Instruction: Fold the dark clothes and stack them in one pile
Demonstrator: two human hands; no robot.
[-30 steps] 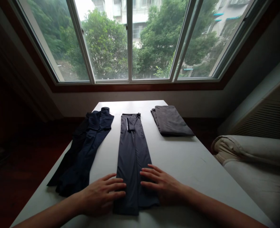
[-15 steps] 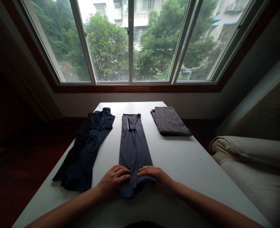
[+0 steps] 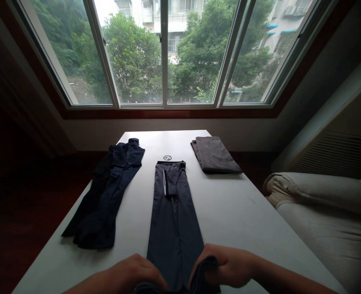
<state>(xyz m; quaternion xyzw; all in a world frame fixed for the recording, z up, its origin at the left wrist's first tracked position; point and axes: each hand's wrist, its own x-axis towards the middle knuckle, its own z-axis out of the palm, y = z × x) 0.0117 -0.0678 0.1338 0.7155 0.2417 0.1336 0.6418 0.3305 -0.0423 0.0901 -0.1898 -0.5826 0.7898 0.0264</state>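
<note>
Grey trousers lie lengthwise down the middle of the table, waistband away from me, with a black-and-white strip near the top. At the bottom of the view, my left hand is closed on the near end of the fabric; its fingertips are partly hidden. My right hand grips the other side of that end, where the cloth bunches and curls up around the fingers. The lowest part of the trousers is cut off by the frame edge.
On the left of the white table lie dark navy and black trousers. A folded grey-brown garment rests at the far right. Beyond the waistband is a small round item. A pale padded seat stands to the right, below windows.
Both hands have moved toward me, dragging the grey trousers nearer. Flat hands have become closed around the near end, which is lifted and bunched. The small round item has come into view.
</note>
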